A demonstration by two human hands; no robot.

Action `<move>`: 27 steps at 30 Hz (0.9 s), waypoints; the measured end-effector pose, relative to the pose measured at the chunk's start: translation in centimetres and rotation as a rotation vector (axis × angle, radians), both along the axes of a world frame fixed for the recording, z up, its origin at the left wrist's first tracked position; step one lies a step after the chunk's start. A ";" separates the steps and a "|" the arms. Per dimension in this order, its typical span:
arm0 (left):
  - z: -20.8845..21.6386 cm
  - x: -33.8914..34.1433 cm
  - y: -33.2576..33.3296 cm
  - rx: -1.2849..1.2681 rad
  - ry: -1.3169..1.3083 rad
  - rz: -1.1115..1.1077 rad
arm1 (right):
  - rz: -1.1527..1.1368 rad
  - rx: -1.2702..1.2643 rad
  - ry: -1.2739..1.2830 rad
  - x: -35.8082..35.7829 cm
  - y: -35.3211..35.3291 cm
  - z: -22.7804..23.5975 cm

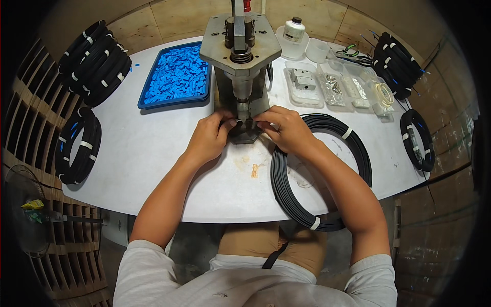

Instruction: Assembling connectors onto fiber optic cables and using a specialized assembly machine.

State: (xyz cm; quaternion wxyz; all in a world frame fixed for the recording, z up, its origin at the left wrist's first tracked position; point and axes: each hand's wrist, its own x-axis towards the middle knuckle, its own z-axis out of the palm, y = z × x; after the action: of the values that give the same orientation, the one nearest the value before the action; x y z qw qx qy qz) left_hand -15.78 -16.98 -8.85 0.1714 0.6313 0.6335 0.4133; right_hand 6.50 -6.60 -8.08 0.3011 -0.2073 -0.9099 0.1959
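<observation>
A metal hand press (212,51) stands at the middle of the table, its ram pointing down over a small die at the base. My left hand (207,135) is closed in a pinch at the left side of the die, thumb and finger meeting. At the die's right side, my right hand (287,129) also pinches with its fingertips. Whatever lies between the fingers is too small and dark to make out. Under my right forearm lies a coil of black cable (280,179), bound with white ties and partly hidden by that arm.
Left of the press sits a blue tray (174,104) full of small blue pieces. Stacked black coils (94,66) stand at the back left, others (394,64) at the back right. Clear boxes (332,94) with small parts, a metal block (303,80) and a white bottle (294,31) occupy the right back.
</observation>
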 end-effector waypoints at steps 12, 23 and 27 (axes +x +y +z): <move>0.0 0.1 0.0 0.020 0.016 -0.015 | 0.005 0.052 0.000 0.1 -0.1 0.0; -0.1 -0.2 0.3 0.015 0.029 -0.029 | -0.064 0.064 0.027 -0.1 -0.4 0.4; 0.0 -0.2 0.1 0.015 0.032 -0.030 | -0.068 0.052 0.037 -0.1 -0.6 0.4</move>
State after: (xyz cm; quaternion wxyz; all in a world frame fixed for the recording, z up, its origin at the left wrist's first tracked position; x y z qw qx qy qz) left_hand -15.97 -16.83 -8.84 0.1628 0.6485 0.6235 0.4052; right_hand 6.41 -7.18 -7.64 0.3297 -0.2266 -0.9014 0.1655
